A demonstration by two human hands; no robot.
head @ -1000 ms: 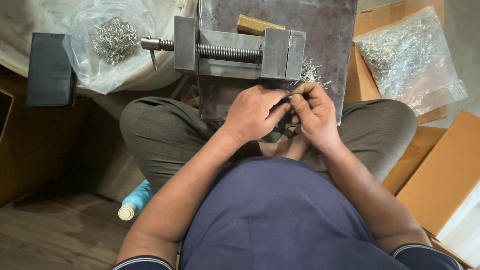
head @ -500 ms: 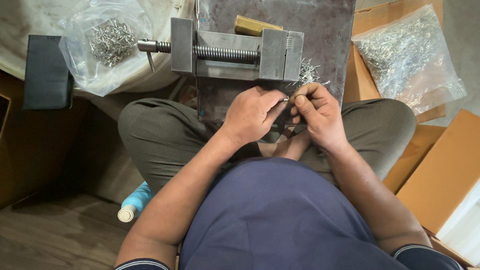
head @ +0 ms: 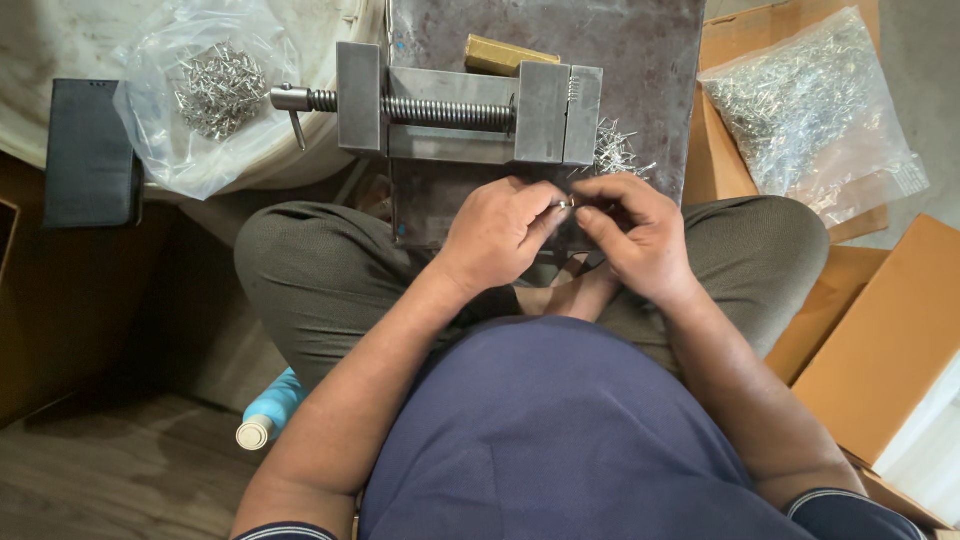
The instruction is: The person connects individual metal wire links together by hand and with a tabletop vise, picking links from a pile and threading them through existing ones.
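Seated person pinching a small metal part below a steel bench vise.

A clear bag of metal pins (head: 215, 95) lies at the left, the vise (head: 465, 103) sits centre on a grey plate, and a larger clear bag (head: 805, 110) rests on brown cardboard at the right. Both forearms angle inward over the lap. Left hand (head: 497, 235) and right hand (head: 635, 240) are curled, fingertips meeting on a tiny shiny part (head: 566, 206) just under the vise.

One head-worn camera looks steeply down, close over the lap; the vise (head: 465, 105) sits at twelve o'clock, a bag of metal pieces (head: 810, 110) at two o'clock.
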